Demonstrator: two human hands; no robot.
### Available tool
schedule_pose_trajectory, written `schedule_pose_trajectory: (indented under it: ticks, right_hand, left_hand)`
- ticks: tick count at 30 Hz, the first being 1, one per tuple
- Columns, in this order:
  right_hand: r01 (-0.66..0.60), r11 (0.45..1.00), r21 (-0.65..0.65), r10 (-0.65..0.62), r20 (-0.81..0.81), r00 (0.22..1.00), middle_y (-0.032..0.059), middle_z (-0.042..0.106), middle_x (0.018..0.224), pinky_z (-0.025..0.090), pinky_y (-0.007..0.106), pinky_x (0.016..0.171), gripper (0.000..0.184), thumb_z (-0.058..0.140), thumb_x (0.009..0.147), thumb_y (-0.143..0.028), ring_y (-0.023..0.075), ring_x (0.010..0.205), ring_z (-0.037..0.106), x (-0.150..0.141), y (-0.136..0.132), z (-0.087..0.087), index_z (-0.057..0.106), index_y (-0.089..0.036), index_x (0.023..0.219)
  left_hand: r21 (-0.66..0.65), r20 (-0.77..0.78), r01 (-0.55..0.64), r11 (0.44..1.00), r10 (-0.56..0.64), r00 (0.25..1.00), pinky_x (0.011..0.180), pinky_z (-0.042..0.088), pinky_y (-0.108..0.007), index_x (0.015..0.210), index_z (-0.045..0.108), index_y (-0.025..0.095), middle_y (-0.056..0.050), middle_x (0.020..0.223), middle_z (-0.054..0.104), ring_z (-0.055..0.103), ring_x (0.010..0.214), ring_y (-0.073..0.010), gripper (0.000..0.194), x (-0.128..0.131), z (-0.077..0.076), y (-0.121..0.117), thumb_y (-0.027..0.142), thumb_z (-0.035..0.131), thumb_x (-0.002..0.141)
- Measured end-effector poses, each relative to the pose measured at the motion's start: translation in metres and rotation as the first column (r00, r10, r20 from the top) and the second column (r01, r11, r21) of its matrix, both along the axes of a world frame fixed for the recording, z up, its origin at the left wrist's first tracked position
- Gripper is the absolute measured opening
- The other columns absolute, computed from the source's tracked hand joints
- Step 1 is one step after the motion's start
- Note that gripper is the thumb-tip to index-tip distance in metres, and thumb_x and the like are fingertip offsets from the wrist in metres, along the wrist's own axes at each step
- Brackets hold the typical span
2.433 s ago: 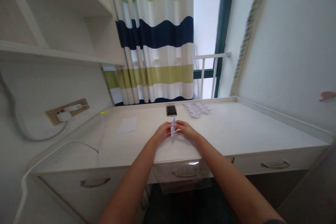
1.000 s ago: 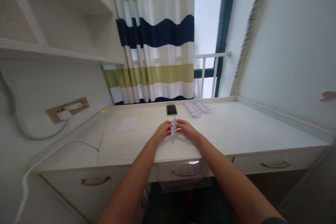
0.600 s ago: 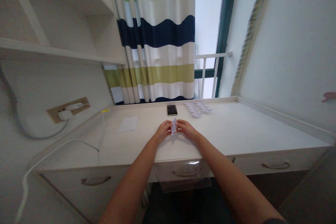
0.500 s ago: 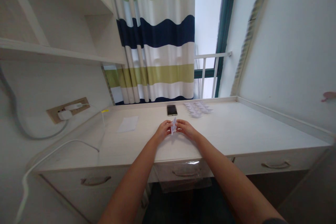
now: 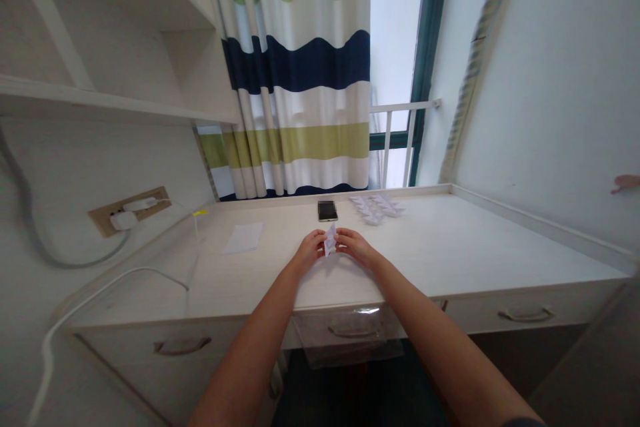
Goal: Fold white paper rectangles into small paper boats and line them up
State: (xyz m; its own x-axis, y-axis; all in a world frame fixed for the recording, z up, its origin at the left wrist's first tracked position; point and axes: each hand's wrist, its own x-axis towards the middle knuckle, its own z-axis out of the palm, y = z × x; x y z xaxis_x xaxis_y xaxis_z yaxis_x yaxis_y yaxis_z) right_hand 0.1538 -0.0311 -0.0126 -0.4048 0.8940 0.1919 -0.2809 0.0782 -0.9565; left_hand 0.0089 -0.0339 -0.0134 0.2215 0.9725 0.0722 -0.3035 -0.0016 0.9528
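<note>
Between my two hands is a small piece of folded white paper (image 5: 330,240), pointed at its top and held up just over the desk. My left hand (image 5: 311,248) pinches its left side with thumb and fingers. On the right side, my right hand (image 5: 354,245) grips it the same way. Several folded white paper pieces (image 5: 375,207) sit in rows at the back of the desk, beyond my right hand. To the left lies a flat stack of white paper sheets (image 5: 243,237).
A dark phone (image 5: 328,211) lies behind my hands on the white desk (image 5: 475,240). Clear plastic (image 5: 350,340) hangs over the front edge at the middle drawer. A white cable (image 5: 145,269) runs across the left side, below a wall socket (image 5: 130,211). A striped curtain (image 5: 300,67) hangs behind.
The folded paper between my fingers has tilted slightly and shows a little more of its face. Both hands stay in nearly the same place.
</note>
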Motion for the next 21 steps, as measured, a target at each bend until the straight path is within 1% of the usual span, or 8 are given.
schedule_pose_trajectory:
  ticks: [5,8,11,14,16,21]
  right_hand:
    - [0.006,1.0,-0.001,-0.006,0.013,1.0,-0.0007,0.058,0.071,0.039,0.023,0.062,0.021,0.064,0.06,-0.028,0.0092,0.062,0.051,0.0021,0.0024,-0.0032,0.06,-0.019,0.078]
    - [0.006,1.0,-0.007,-0.006,0.014,1.0,-0.0005,0.058,0.072,0.04,0.024,0.062,0.021,0.064,0.06,-0.028,0.0098,0.065,0.052,0.0019,0.0014,-0.0022,0.06,-0.019,0.078]
    - [0.049,0.999,-0.012,-0.049,0.009,0.999,0.0,0.059,0.074,0.039,0.024,0.062,0.021,0.064,0.059,-0.029,0.0105,0.067,0.053,0.0013,-0.0004,0.0007,0.059,-0.019,0.077]
    - [0.098,0.995,-0.003,-0.098,0.0,0.995,0.0005,0.059,0.074,0.039,0.024,0.062,0.022,0.063,0.058,-0.03,0.0114,0.067,0.053,0.0013,-0.0008,0.0027,0.058,-0.019,0.077]
    - [0.113,0.994,0.004,-0.113,-0.003,0.994,0.0007,0.06,0.074,0.039,0.025,0.062,0.023,0.063,0.058,-0.03,0.0118,0.068,0.054,0.0016,-0.0005,0.0031,0.057,-0.019,0.078]
    - [0.124,0.992,-0.006,-0.123,0.005,0.992,0.0009,0.06,0.076,0.04,0.026,0.064,0.024,0.063,0.057,-0.025,0.0133,0.072,0.054,0.0017,-0.0006,0.0032,0.057,-0.02,0.08]
  left_hand:
    - [-0.021,0.001,0.009,1.0,-0.009,1.0,0.051,0.04,-0.021,0.07,0.046,0.017,0.001,0.063,0.052,0.05,0.056,-0.0094,0.02,-0.0003,0.0022,-0.0027,0.025,0.059,0.058]
    - [-0.027,0.0,0.019,0.999,-0.019,1.0,0.051,0.04,-0.02,0.071,0.047,0.017,0.001,0.064,0.052,0.051,0.059,-0.0097,0.02,-0.0001,0.0036,-0.0044,0.027,0.06,0.059]
    - [-0.031,0.005,0.047,0.998,-0.047,0.999,0.054,0.042,-0.021,0.074,0.047,0.017,0.0,0.068,0.053,0.052,0.061,-0.0097,0.025,0.0001,0.0037,-0.0052,0.027,0.064,0.058]
    - [-0.035,0.011,0.056,0.998,-0.056,0.998,0.056,0.043,-0.023,0.079,0.047,0.018,0.0,0.07,0.053,0.051,0.06,-0.0093,0.031,0.0,0.0022,-0.0043,0.025,0.067,0.056]
    - [-0.028,0.007,0.033,0.999,-0.033,0.999,0.056,0.043,-0.023,0.079,0.047,0.018,-0.001,0.07,0.054,0.051,0.058,-0.0087,0.03,-0.0003,0.0009,-0.0026,0.023,0.066,0.057]
    - [-0.007,-0.004,-0.083,0.997,0.083,0.997,0.056,0.044,-0.022,0.073,0.048,0.017,-0.002,0.072,0.056,0.051,0.06,-0.0088,0.019,-0.0009,-0.0013,0.0022,0.021,0.061,0.061]
